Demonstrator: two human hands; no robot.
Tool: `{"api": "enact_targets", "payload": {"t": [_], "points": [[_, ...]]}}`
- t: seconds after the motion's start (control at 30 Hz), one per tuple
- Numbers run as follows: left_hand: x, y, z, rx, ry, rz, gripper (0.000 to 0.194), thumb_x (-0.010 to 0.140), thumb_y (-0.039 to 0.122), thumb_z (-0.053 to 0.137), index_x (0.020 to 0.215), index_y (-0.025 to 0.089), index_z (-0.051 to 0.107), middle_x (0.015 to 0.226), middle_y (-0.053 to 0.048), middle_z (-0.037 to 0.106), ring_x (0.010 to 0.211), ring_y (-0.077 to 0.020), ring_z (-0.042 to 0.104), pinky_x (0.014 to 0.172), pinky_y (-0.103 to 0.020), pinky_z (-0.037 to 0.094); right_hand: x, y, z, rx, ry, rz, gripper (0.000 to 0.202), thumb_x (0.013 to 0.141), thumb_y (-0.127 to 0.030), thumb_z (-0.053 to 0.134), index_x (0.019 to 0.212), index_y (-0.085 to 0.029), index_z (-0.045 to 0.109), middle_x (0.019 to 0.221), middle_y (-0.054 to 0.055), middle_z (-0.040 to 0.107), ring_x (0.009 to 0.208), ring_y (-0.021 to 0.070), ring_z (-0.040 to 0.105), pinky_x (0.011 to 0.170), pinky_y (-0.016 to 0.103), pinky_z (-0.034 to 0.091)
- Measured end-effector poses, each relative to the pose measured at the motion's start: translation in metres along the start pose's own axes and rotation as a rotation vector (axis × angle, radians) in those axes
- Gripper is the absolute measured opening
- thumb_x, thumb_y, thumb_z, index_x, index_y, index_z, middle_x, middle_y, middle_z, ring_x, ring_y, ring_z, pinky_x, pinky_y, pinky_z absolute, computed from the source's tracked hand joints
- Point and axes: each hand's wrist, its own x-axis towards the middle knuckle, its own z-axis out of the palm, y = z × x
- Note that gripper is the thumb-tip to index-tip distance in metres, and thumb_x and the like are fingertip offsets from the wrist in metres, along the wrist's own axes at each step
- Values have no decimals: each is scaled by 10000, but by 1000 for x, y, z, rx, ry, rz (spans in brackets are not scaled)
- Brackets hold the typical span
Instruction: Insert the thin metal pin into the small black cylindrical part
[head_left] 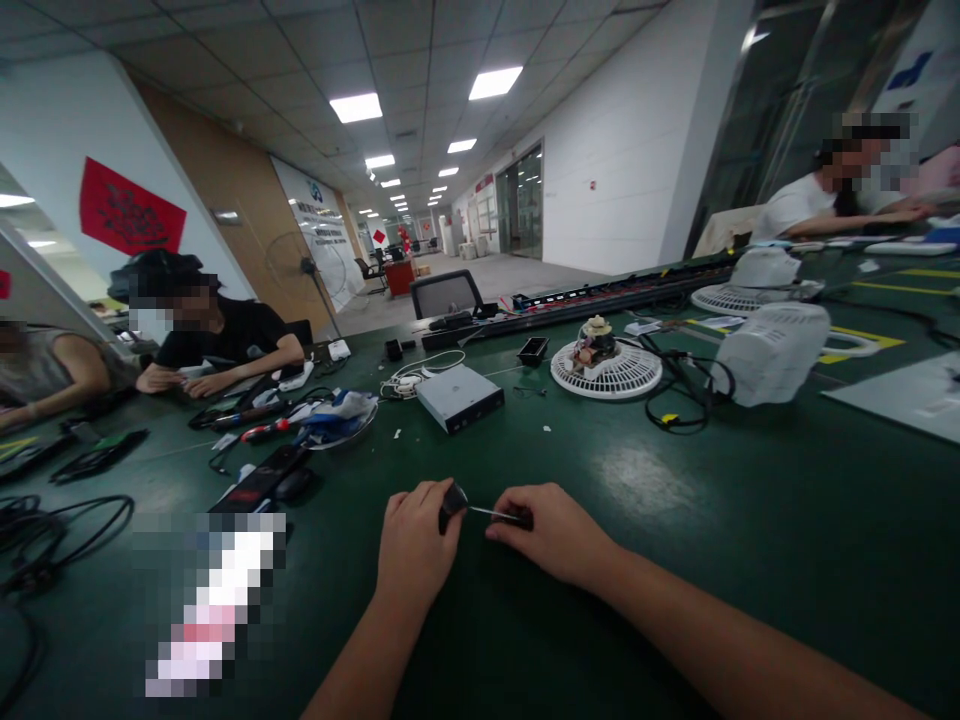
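My left hand (421, 535) is closed around a small dark block-like part (453, 498), whose exact kind I cannot make out. In my right hand (551, 530) is a screwdriver (495, 514), its dark handle between thumb and fingers. The thin metal shaft points left, and its tip meets or nearly meets the dark part. Both hands are just above the green tabletop (480, 660). Beyond them lies a silver optical disc drive (459, 392) with a black front edge.
A white fan grille with an exposed motor (600, 360) and a white plastic housing (776, 350) stand on the right. To the left are a phone (262, 478), a blue cloth (337, 415) and black cables (56, 540). Co-workers sit at the left (217, 335) and far right (810, 200).
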Motion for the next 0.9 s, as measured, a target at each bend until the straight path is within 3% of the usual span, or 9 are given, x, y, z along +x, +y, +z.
{"api": "enact_targets", "payload": {"t": [0.17,0.3,0.47,0.77,0.9], "points": [[0,4,0,-22,-44,138,379,825,203,668,1194,261,602,1150,-28,655,1021,-225,604,883,-401,466,3,3,-1,192,105,-18,186,892,-267,566,989,-230,721,861,3,731,753,153,644,686,268,453],[-1,8,-1,-41,-50,248,381,832,207,676,1202,239,589,1111,-41,678,997,-228,613,891,-423,465,4,3,0,248,162,6,138,856,-272,622,934,-230,728,865,2,738,779,164,661,716,274,473],[0,8,-3,-62,-27,303,369,841,246,682,1195,213,584,1084,-54,694,974,-232,619,888,-437,461,2,1,0,202,202,-133,125,842,-223,639,881,-244,756,873,6,717,836,158,646,788,282,468],[-1,6,-5,-67,-26,404,365,863,234,654,1218,209,571,996,-52,687,915,-215,613,890,-435,454,3,2,2,139,249,-12,35,764,-232,699,744,-209,717,762,0,661,705,141,597,647,259,434],[-2,8,-7,-106,-28,429,338,881,247,634,1209,198,568,999,-53,684,910,-207,609,883,-424,453,4,5,2,158,201,76,86,742,-281,719,731,-200,695,719,-10,665,659,137,583,590,252,401]]}}
